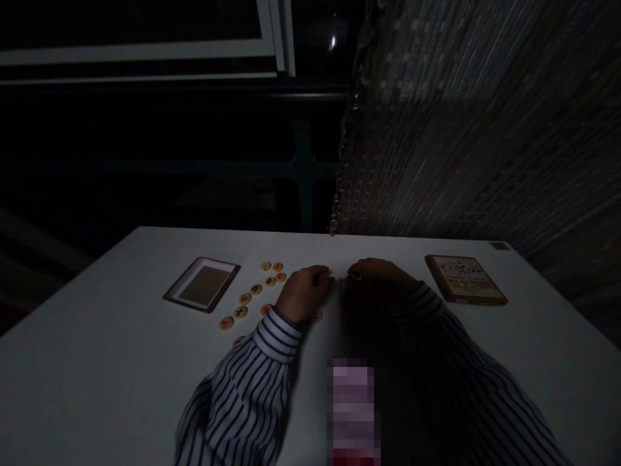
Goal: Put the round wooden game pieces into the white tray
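Observation:
My left hand (305,291) rests on the white table (121,362) with its fingers curled and pinched together at the tips, right beside several round wooden game discs (256,289) marked in red and black. My right hand (376,272) lies in shadow a little to the right, fingers curled and pinched near the left hand's fingertips. What either pinch holds is too dark and small to make out. Both arms wear blue-and-white striped sleeves.
An open shallow box tray (201,285) lies left of the discs. A printed box lid (466,278) sits at the right. A bamboo blind (485,116) hangs behind the table's far edge. The room is very dark.

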Demonstrator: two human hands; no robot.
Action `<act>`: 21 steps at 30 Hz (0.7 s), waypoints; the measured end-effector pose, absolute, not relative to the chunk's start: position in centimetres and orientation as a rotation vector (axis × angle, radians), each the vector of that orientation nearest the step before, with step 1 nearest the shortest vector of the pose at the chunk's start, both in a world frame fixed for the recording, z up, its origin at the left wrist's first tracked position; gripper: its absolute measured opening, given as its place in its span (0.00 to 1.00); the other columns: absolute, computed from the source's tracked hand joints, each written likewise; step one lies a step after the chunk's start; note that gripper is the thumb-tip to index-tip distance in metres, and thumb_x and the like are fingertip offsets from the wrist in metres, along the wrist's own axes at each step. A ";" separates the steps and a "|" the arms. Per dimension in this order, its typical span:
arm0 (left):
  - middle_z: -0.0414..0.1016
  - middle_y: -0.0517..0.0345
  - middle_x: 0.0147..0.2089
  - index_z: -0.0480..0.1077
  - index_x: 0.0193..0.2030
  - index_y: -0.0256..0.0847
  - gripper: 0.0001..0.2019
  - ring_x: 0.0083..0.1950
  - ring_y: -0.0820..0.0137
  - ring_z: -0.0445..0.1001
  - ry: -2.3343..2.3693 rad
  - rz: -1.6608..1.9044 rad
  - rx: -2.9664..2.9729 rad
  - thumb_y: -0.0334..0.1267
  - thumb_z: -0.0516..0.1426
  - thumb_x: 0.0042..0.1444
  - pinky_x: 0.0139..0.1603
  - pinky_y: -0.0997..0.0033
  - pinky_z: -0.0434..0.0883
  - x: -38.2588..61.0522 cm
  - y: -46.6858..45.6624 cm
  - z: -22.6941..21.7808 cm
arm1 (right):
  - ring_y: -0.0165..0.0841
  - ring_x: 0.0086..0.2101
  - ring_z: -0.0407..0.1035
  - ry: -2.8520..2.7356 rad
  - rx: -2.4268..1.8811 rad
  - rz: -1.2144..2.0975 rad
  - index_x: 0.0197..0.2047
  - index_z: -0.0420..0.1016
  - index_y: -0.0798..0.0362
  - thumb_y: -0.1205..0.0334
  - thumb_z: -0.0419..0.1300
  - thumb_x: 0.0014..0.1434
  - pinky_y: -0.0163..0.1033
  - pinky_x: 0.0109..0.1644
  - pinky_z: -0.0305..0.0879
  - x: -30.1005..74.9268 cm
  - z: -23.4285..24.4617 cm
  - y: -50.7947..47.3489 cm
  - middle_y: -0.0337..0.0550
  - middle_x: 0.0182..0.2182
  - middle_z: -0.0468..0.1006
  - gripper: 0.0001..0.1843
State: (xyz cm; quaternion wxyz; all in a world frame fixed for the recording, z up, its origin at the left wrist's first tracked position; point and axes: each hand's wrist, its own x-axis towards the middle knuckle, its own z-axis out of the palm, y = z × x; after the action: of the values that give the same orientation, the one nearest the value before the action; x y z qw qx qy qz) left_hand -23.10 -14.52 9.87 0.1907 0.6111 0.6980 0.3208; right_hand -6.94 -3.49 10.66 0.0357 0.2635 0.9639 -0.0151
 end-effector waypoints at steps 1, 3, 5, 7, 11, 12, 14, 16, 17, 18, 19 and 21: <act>0.75 0.50 0.42 0.69 0.47 0.38 0.17 0.43 0.64 0.72 1.962 0.898 1.715 0.42 0.50 0.53 0.44 0.68 0.66 -23.1 -14.5 9.9 | 0.34 0.36 0.68 2.940 0.812 -0.031 0.39 0.72 0.54 0.59 0.51 0.54 0.35 0.36 0.59 -7.1 10.5 -3.5 0.48 0.35 0.75 0.13; 0.75 0.50 0.41 0.69 0.47 0.38 0.17 0.42 0.64 0.72 1.968 0.889 1.717 0.43 0.51 0.53 0.43 0.68 0.66 -23.1 -14.6 9.9 | 0.33 0.35 0.69 2.915 0.799 -0.005 0.38 0.72 0.54 0.59 0.50 0.55 0.35 0.35 0.60 -7.3 10.2 -3.6 0.48 0.34 0.75 0.13; 0.75 0.50 0.41 0.69 0.47 0.38 0.17 0.42 0.65 0.72 1.968 0.878 1.722 0.43 0.51 0.53 0.43 0.69 0.66 -23.0 -14.6 10.0 | 0.34 0.35 0.69 2.909 0.784 0.025 0.37 0.72 0.54 0.59 0.49 0.56 0.35 0.34 0.60 -7.4 10.0 -3.7 0.48 0.34 0.75 0.13; 0.75 0.50 0.40 0.69 0.47 0.37 0.17 0.41 0.65 0.72 1.964 0.867 1.719 0.42 0.51 0.53 0.43 0.69 0.66 -23.0 -14.6 9.9 | 0.34 0.34 0.69 2.904 0.775 0.046 0.36 0.72 0.55 0.59 0.48 0.56 0.36 0.35 0.61 -7.5 10.0 -3.9 0.48 0.34 0.75 0.14; 0.76 0.49 0.39 0.69 0.47 0.38 0.17 0.40 0.65 0.73 1.937 0.876 1.715 0.42 0.51 0.52 0.42 0.69 0.66 -23.1 -14.6 9.8 | 0.35 0.34 0.70 2.891 0.776 0.050 0.35 0.73 0.56 0.60 0.49 0.55 0.35 0.35 0.61 -7.6 10.0 -4.3 0.50 0.33 0.76 0.14; 0.76 0.50 0.39 0.69 0.47 0.38 0.17 0.40 0.65 0.73 1.931 0.880 1.718 0.43 0.51 0.52 0.42 0.69 0.66 -23.1 -14.6 9.7 | 0.35 0.34 0.70 2.898 0.776 0.057 0.36 0.73 0.56 0.60 0.49 0.55 0.35 0.35 0.61 -7.6 10.0 -4.4 0.49 0.32 0.76 0.14; 0.76 0.50 0.39 0.69 0.47 0.38 0.18 0.40 0.65 0.73 1.930 0.875 1.719 0.43 0.51 0.52 0.41 0.69 0.66 -23.1 -14.6 9.7 | 0.35 0.34 0.70 2.918 0.783 0.086 0.35 0.73 0.55 0.60 0.49 0.55 0.36 0.35 0.62 -7.6 9.8 -4.5 0.48 0.32 0.76 0.13; 0.76 0.50 0.38 0.69 0.47 0.38 0.17 0.39 0.65 0.73 1.930 0.861 1.716 0.43 0.51 0.52 0.40 0.69 0.66 -23.1 -14.6 9.8 | 0.36 0.34 0.71 2.922 0.799 0.122 0.35 0.73 0.55 0.60 0.49 0.55 0.37 0.35 0.62 -7.7 9.6 -4.6 0.48 0.32 0.76 0.13; 0.76 0.50 0.37 0.69 0.46 0.38 0.17 0.39 0.65 0.72 1.929 0.856 1.713 0.42 0.51 0.52 0.39 0.70 0.66 -23.1 -14.7 9.9 | 0.37 0.33 0.71 2.919 0.809 0.136 0.34 0.73 0.55 0.60 0.49 0.55 0.38 0.34 0.62 -7.7 9.5 -4.6 0.48 0.32 0.76 0.13; 0.76 0.51 0.37 0.69 0.46 0.38 0.17 0.39 0.65 0.72 1.927 0.854 1.709 0.42 0.51 0.52 0.39 0.70 0.65 -23.0 -14.7 9.9 | 0.37 0.33 0.71 2.916 0.819 0.147 0.34 0.73 0.55 0.61 0.49 0.55 0.38 0.34 0.62 -7.8 9.4 -4.7 0.49 0.32 0.76 0.13; 0.76 0.51 0.37 0.69 0.46 0.38 0.17 0.38 0.65 0.72 1.929 0.854 1.703 0.42 0.51 0.52 0.39 0.70 0.65 -23.0 -14.7 10.0 | 0.37 0.33 0.71 2.911 0.828 0.155 0.34 0.73 0.56 0.61 0.49 0.55 0.38 0.35 0.62 -7.8 9.3 -4.8 0.49 0.32 0.76 0.13; 0.76 0.51 0.36 0.70 0.44 0.38 0.16 0.38 0.65 0.72 1.939 0.863 1.687 0.41 0.52 0.51 0.38 0.70 0.65 -22.9 -14.8 10.1 | 0.38 0.34 0.71 2.904 0.839 0.161 0.34 0.73 0.56 0.62 0.49 0.54 0.38 0.35 0.62 -8.0 9.3 -5.0 0.50 0.32 0.76 0.13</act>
State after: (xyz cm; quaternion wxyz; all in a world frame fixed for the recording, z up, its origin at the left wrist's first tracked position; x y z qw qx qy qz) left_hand -22.95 -14.76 10.15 0.2139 0.6079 0.6986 0.3109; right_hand -7.98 -5.01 9.30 0.0572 0.2767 0.9578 0.0531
